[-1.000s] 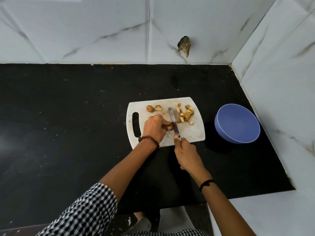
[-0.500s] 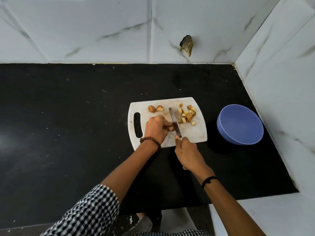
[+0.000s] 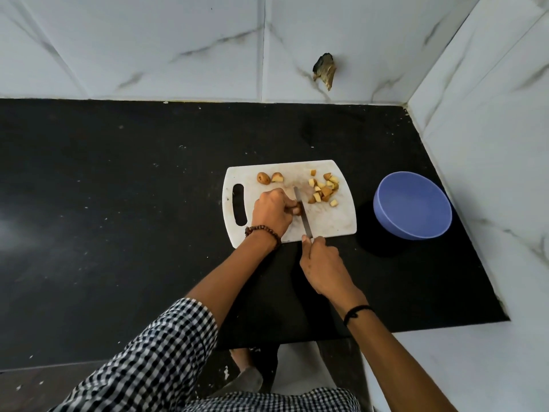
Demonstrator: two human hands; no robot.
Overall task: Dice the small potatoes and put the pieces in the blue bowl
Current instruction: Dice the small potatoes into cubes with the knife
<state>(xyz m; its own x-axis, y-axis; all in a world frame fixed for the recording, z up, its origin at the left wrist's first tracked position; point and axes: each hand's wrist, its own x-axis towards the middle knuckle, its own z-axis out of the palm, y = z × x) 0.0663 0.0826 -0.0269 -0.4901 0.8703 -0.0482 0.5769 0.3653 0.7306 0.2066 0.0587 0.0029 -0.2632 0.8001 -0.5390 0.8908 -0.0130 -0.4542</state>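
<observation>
A white cutting board [image 3: 332, 224] lies on the black counter. My left hand [image 3: 271, 211] pinches a small potato piece [image 3: 296, 210] against the board, mostly hidden under my fingers. My right hand [image 3: 322, 264] grips the handle of a knife [image 3: 303, 214]; its blade lies across the board right beside that piece. Several diced potato pieces [image 3: 323, 190] sit in a heap at the board's far right. Two small potato pieces [image 3: 269, 177] lie at the far edge. The blue bowl [image 3: 413, 205] stands to the right of the board, nothing visible inside.
The black counter [image 3: 118, 203] stretches wide to the left. White marble-tiled walls close the back and right side; a hole [image 3: 325, 71] marks the back wall. The counter's front edge runs just below my forearms.
The knife blade has drawn back a little toward me along the held piece. My left hand keeps its hold in the same place. The view has shifted slightly.
</observation>
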